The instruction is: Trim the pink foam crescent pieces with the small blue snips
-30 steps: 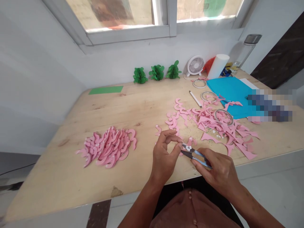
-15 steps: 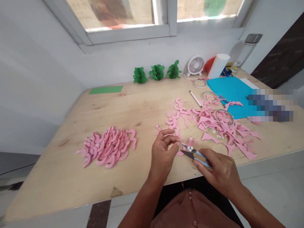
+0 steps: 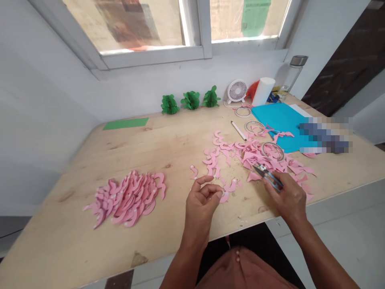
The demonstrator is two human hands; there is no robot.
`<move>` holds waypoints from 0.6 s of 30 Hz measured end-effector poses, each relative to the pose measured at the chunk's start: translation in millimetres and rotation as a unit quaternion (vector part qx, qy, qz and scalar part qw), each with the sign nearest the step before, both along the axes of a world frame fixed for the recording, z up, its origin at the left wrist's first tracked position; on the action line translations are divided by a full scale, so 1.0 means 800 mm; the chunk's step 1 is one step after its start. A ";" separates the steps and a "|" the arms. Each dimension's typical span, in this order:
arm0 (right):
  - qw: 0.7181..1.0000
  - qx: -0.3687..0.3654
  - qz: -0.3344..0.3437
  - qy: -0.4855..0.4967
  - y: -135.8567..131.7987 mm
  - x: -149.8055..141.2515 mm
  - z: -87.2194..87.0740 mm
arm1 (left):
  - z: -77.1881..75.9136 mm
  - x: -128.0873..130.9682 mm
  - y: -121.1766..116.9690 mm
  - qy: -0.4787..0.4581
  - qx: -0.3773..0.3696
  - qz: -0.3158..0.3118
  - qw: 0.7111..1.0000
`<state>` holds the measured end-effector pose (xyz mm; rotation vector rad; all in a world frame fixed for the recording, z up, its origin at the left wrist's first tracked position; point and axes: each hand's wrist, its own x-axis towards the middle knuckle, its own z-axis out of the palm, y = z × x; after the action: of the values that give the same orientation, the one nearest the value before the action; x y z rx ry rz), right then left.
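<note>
My left hand (image 3: 202, 200) is closed in a pinch above the table, thumb against forefinger. What sits between the fingertips is too small to make out. A curved pink cut-out (image 3: 231, 187) lies right beside those fingertips. In my right hand (image 3: 290, 196) is a pair of thread snips (image 3: 272, 179), the dark blades pointing up and left over the edge of the pink scraps (image 3: 255, 154). Small white bits show by the blades. Left of both hands rests a heaped pile of wavy pink cut-outs (image 3: 132, 196), some with white spots.
Tape rolls (image 3: 272, 151) lie among the scraps, with a white pen (image 3: 238, 131) nearby. Blue sheets (image 3: 270, 114) are at the right. Along the wall stand green paper shapes (image 3: 190, 100), a small fan (image 3: 237, 92), a white roll (image 3: 263, 91) and a glass bottle (image 3: 292, 76). A green strip (image 3: 125, 123) lies back left.
My right hand has carried the snips away from my left fingertips, rightward and up to the scraps. My left hand keeps its pinch. The whole view has shifted slightly.
</note>
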<state>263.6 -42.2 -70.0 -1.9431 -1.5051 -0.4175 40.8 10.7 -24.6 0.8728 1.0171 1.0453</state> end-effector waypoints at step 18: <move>0.978 -0.133 -0.157 -0.031 0.026 0.074 -0.010 | 0.004 0.001 -0.014 -0.035 -0.022 0.002 0.999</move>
<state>323.1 -21.1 -77.7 -2.4139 -1.3483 -0.4328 41.9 -0.2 -21.2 0.7935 0.9812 1.0466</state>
